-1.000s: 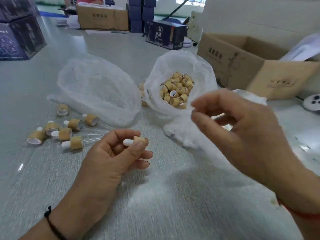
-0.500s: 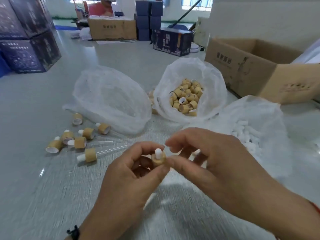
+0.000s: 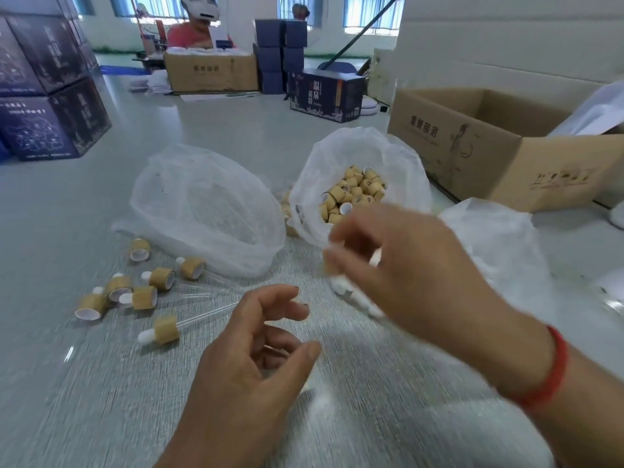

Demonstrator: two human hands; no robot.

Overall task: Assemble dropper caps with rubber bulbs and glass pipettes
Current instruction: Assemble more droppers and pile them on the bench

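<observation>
My left hand hovers over the table with its fingers curled apart and nothing in it. My right hand is raised and blurred in front of the bags. Its fingertips pinch a small tan and white piece that looks like the dropper cap with its bulb. Behind it, a plastic bag holds many bamboo-coloured caps. White rubber bulbs spill from another bag under my right hand. Several assembled droppers with glass pipettes lie at the left.
A crumpled translucent bag sits left of the cap bag. An open cardboard box stands at the right. Dark printed cartons are stacked at the far left. A person sits behind another box across the table.
The cap with its bulb has left my left hand, which has opened. My right hand has lifted up and to the right, towards the bags, with the piece.
</observation>
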